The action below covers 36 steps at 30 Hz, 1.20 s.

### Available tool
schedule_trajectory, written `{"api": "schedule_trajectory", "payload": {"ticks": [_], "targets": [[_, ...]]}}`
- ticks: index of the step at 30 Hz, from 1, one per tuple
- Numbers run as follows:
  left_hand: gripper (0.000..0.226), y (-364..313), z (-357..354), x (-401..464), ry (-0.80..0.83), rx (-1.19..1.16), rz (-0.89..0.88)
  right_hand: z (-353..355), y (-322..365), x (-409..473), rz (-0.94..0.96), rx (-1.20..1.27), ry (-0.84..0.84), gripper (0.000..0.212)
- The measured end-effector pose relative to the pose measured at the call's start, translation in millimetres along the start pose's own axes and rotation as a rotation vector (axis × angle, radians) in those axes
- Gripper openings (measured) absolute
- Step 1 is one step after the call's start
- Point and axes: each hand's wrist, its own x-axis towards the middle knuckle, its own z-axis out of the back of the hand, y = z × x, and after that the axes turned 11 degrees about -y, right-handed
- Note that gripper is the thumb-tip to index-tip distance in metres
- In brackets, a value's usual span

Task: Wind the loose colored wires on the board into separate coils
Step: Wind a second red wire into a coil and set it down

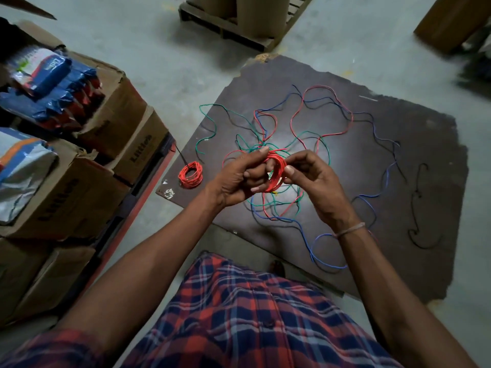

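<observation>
Across the middle of the frame lies the dark board (398,208), strewn with loose red, green, blue and black wires (326,123). At its lower-left edge rests one finished red coil (190,174). At centre, above the tangle, a second red coil (276,170) is being wound: the left hand (239,179) has its fingers looped through it, and the right hand (310,179) pinches its rim between thumb and fingertips. Next, probably, the trailing red strand must be drawn free of the green and wrapped on.
</observation>
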Motion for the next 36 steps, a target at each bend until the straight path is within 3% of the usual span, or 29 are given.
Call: {"api": "schedule_trajectory", "payload": {"ticks": [7, 17, 24, 26, 31, 36], "targets": [[0.045, 23, -32, 26, -0.016, 0.008, 0.086, 35, -13, -10, -0.042, -0.016, -0.106, 0.029], [0.029, 57, -77, 68, -0.216, 0.041, 0.07, 81, -32, -28, -0.069, 0.042, -0.431, 0.024], [0.03, 94, -105, 106, -0.235, 0.098, 0.059, 134, -50, -38, -0.171, 0.006, -0.493, 0.017], [0.028, 102, -109, 113, -0.247, 0.133, 0.061, 161, -67, -40, -0.192, -0.065, -0.565, 0.016], [0.026, 113, -119, 118, -0.272, 0.182, 0.064, 255, -131, -26, -0.347, -0.506, -0.966, 0.009], [0.029, 118, -123, 111, -0.274, 0.231, 0.061, 308, -154, 6, -0.563, -0.87, -1.035, 0.018]]}}
